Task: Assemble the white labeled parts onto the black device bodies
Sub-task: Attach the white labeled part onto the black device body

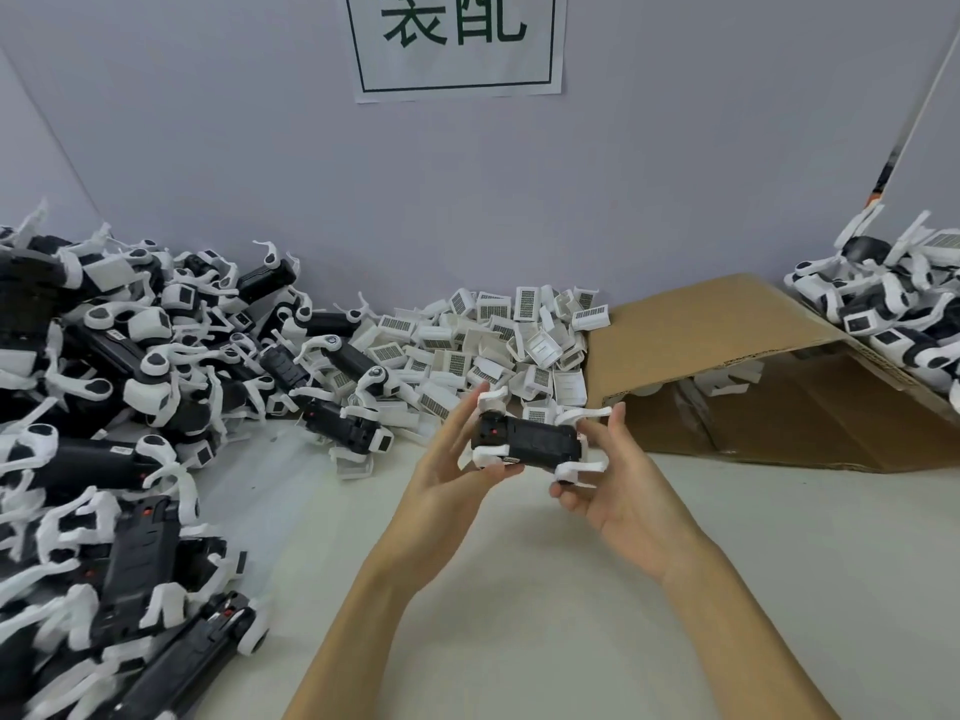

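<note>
A black device body [530,440] with white arms at its corners is held above the table between both hands. My left hand [457,459] grips its left end, fingers curled round the white part there. My right hand [618,475] grips its right end, thumb on top and fingers under the white arm. Behind the hands lies a heap of loose white labeled parts [493,340] printed with dark code patches.
A big pile of black device bodies [119,407] with white arms covers the left side. A cardboard box [753,376] lies on its side at the right, with more devices [893,304] on top. A grey wall with a paper sign [457,39] stands behind.
</note>
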Available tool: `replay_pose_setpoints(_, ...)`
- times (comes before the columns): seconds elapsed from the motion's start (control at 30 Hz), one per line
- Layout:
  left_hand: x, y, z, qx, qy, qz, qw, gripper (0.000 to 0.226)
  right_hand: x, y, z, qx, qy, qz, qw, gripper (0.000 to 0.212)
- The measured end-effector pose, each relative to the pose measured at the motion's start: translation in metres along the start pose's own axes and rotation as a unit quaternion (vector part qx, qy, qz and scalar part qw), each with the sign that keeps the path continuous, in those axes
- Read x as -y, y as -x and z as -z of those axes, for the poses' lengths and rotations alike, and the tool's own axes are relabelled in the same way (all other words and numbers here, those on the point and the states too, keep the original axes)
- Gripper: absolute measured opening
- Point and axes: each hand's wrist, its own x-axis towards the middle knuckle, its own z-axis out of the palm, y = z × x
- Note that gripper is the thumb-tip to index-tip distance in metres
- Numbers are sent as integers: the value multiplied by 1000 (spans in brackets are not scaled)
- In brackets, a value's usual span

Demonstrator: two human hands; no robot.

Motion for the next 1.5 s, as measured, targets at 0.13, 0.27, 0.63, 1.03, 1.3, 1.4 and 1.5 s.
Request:
replay_pose_setpoints(0.13,0,-2,-2,-10,114,35,993,69,3,1,0,21,-74,7,997,74)
replay_pose_setpoints(0.27,5,-6,-2,-108,173,78,976,46,3,2,-1,30,-56,17,998,54)
replay_pose_setpoints(0.63,0,-3,-11,-177,-38,112,977,71,-17,2,-10,-22,228,180,956,48)
replay_pose_setpoints(1.03,-7,2,-11,-217,-49,29,974,51,-20,4,-14,19,229,170,958,59)
replay_pose_setpoints(1.3,0,5,-19,-244,-273,-132,921,70,-36,-6,-9,-183,377,279,864,50)
replay_pose_setpoints(1.4,5,6,-23,-184,-402,-193,876,73,-35,-7,-9,-82,323,232,914,39)
replay_pose_setpoints(1.5,8,8,-31,-98,-503,-252,821,70,-30,-3,-15,-11,259,131,957,51)
